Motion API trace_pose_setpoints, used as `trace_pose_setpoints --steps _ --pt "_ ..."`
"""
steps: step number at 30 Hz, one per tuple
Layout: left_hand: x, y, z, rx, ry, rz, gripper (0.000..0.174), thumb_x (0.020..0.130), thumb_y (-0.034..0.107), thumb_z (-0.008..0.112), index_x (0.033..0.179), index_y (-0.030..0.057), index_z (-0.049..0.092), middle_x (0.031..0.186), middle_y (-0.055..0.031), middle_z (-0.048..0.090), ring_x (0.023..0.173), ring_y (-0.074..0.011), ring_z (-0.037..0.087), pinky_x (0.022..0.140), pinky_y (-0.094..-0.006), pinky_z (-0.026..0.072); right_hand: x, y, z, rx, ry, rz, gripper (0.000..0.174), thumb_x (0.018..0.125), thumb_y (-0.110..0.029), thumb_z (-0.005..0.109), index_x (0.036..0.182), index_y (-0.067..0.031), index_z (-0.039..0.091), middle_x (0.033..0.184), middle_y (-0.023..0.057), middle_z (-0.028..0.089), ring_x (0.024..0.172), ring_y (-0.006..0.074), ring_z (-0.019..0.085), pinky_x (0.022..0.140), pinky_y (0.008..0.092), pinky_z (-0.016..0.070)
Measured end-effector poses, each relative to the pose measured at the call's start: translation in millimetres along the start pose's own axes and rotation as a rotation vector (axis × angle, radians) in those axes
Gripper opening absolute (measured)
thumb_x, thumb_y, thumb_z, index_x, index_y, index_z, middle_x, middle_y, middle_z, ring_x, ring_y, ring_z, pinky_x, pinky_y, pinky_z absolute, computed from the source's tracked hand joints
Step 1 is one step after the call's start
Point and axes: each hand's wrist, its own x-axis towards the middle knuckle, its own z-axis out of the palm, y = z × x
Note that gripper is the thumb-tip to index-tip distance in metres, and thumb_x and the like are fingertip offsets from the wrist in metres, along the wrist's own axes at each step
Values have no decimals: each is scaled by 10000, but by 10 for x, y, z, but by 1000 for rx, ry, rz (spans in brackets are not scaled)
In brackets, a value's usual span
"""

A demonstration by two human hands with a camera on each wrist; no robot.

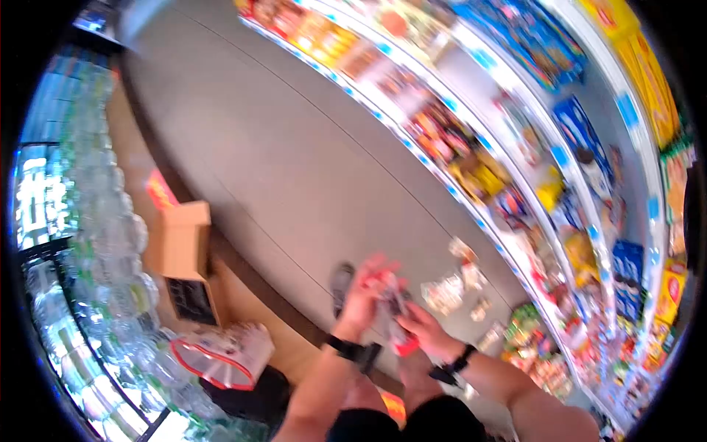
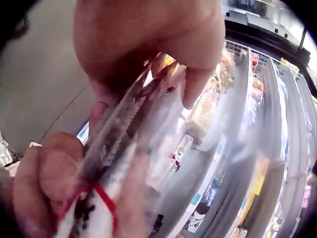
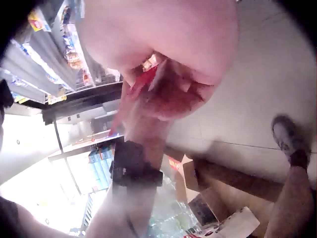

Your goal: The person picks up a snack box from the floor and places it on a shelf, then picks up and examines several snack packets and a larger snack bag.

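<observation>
Down the middle of a shop aisle, a wide grey floor [image 1: 243, 110] is stretching between two banks of goods. Along the right of the head view, long white shelves [image 1: 471, 70] are curving past, carrying rows of bright packets in yellow, blue and red. Along the left, a mass of clear bottles [image 1: 110, 221] is gleaming under strong light. An open cardboard box [image 1: 185, 243] is standing beside the bottles, and near it a white bag with a red handle [image 1: 250, 353] is leaning over something dark. On the floor near the right-hand shelves, pale loose packets [image 1: 445, 291] are lying in a scatter.

At the lower centre, the person is bending both forearms inward, each wrist wearing a black strap. The left hand [image 1: 359, 295] is gripping one part of a clear plastic package with red trim [image 1: 390, 313], its thumb and fingers closing on either side. The right hand [image 1: 427, 331] is holding the same package from the other side, fingers curling against it. The package is sitting between the two hands, above the floor, its contents blurring too much to name. A dark shoe [image 1: 341, 283] is showing just beside the left hand.
</observation>
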Motion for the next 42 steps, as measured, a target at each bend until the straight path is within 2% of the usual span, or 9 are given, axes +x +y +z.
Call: trace_pose_setpoints --steps 4,8,11,17,22,27,31,37,42 --pt "229 282 44 -115 95 -38 157 964 140 668 1098 61 650 1359 -128 590 1061 -300 666 923 -450 547 322 -119 262 157 127 34 299 1038 -246 598 1271 -61 569 976 4 653 896 123 651 803 296 542" --pt "298 446 -301 -161 117 -177 131 975 151 657 1046 46 626 1312 -117 601 1060 -300 656 897 -456 554 432 -253 674 68 142 107 278 1058 -285 558 1219 -62 598 1015 8 663 909 102 633 801 282 523" --pt "107 880 -249 -153 82 -58 135 977 153 657 1056 52 618 1304 -115 603 1025 -298 662 882 -457 560 692 -8 938 47 125 27 248 1049 -308 575 1131 -75 596 958 -2 617 835 108 619 742 305 531" --pt "-94 1452 -442 -50 156 -1 132 1000 158 614 1058 42 586 1206 -127 622 958 -302 681 789 -456 588 842 -66 1636 119 93 10 329 1050 -346 572 1204 -57 603 1044 18 654 908 97 633 784 270 518" --pt "-276 1932 -32 -5 146 58 139 1015 169 574 1050 35 584 1214 -135 634 956 -312 684 814 -467 584 621 -529 2069 277 -10 -22 316 1039 -287 594 1232 -37 581 1052 50 662 947 150 654 816 314 539" --pt "-447 1992 434 40 52 45 144 1011 172 574 1065 39 583 1200 -141 637 969 -313 684 846 -465 577 465 -529 1963 178 114 -113 348 1005 -210 647 1280 -20 548 1063 72 667 934 169 665 820 334 550" --pt "-859 2011 882 72 4 -49 130 1003 153 585 1067 40 577 1189 -136 628 955 -307 680 829 -463 568 -174 -744 2095 243 33 -176 370 998 -190 657 1298 -5 545 1079 85 677 928 175 680 813 331 560" --pt "-1500 2096 1903 134 -159 -90 139 1006 132 580 1109 39 589 1087 -118 653 910 -282 679 808 -433 558 -1292 -1122 2552 123 202 -337 308 994 -193 665 1243 -27 591 1050 49 671 926 135 661 796 293 545" --pt "-2187 2078 2959 375 -393 -106 257 1005 178 613 1230 55 598 1146 -88 650 972 -247 676 872 -403 543 -2266 -1221 2663 83 307 -518 347 993 -186 668 1286 -26 572 1061 20 662 945 113 640 811 275 535"
